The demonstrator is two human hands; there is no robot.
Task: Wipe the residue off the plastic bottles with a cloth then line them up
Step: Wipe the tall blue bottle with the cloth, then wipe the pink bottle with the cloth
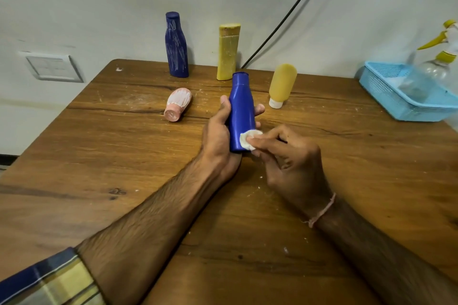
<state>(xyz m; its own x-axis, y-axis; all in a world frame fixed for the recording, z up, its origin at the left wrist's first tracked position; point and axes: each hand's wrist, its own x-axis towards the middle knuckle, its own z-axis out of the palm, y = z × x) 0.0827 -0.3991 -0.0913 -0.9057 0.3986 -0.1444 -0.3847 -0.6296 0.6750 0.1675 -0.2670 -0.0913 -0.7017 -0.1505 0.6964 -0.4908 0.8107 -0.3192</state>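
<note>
My left hand [219, 136] grips a blue plastic bottle [241, 109] upright over the middle of the wooden table [99, 181]. My right hand [290, 158] pinches a small white cloth pad [249, 139] against the bottle's lower right side. At the back stand a dark blue bottle [176, 44] streaked with white residue and a yellow bottle [228, 51] with marks on it. A pink bottle [177, 104] smeared white lies on its side. A yellow tube [282, 85] stands on its white cap.
A light blue plastic basket [401, 96] sits at the table's right edge with a clear spray bottle [436, 67] in it. A black cable [285, 20] hangs along the wall behind the table. White crumbs speckle the tabletop. A wall switch plate [52, 65] is at left.
</note>
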